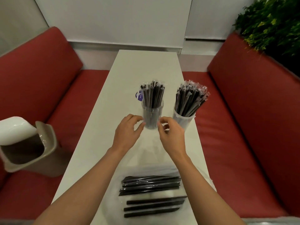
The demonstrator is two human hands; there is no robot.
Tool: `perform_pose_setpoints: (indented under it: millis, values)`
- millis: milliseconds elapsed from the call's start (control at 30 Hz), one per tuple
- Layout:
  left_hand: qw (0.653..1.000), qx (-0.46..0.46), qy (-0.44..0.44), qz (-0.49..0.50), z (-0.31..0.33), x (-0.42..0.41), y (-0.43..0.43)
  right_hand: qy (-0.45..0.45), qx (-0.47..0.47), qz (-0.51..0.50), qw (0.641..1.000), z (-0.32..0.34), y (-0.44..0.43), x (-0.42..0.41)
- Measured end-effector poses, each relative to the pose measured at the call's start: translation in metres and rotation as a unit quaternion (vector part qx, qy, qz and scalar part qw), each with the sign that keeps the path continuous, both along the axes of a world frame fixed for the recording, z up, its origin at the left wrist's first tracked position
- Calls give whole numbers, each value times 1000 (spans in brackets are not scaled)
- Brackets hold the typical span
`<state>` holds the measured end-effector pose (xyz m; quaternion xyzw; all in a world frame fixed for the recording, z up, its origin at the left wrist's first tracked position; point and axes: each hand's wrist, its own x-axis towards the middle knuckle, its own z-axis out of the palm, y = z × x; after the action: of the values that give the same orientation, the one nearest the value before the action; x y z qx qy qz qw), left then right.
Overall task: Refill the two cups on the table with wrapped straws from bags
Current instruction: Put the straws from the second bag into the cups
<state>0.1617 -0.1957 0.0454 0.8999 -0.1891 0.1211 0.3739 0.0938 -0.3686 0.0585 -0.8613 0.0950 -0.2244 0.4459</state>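
Two clear cups stand mid-table, both packed with black wrapped straws. The left cup sits between my hands; the right cup is just beyond my right hand. My left hand hovers beside the left cup's base, fingers apart and empty. My right hand is on the other side of that cup, fingers loosely curled, nothing visibly in them. Near the front edge lies a clear plastic bag holding black wrapped straws in two flat groups.
The narrow white table runs away from me between two red benches. A grey swing-lid bin stands on the left bench. A green plant fills the far right corner. A small purple sticker lies behind the left cup.
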Motion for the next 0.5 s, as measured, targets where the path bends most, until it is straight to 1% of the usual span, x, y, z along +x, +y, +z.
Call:
perform_pose_setpoints:
  millis: [100, 167, 267, 333, 400, 500]
  values:
    - [999, 0, 53, 3, -10, -40, 18, 13, -26, 35, 999, -18, 14, -40]
    - [996, 11, 88, 12, -16, -70, 30, 37, -46, 71, 996, -32, 25, -67]
    - [989, 41, 141, 21, -26, -114, 45, 99, -89, 138, 981, -57, 36, -104]
    - [980, 76, 185, 14, -33, -141, 56, 144, -129, 177, 965, -70, 40, -121]
    - [977, 108, 186, 6, -40, -161, 66, 182, -170, 208, 946, -76, 41, -132]
    - [974, 182, 133, 11, -49, -187, 79, 236, -237, 267, 904, -80, 43, -144]
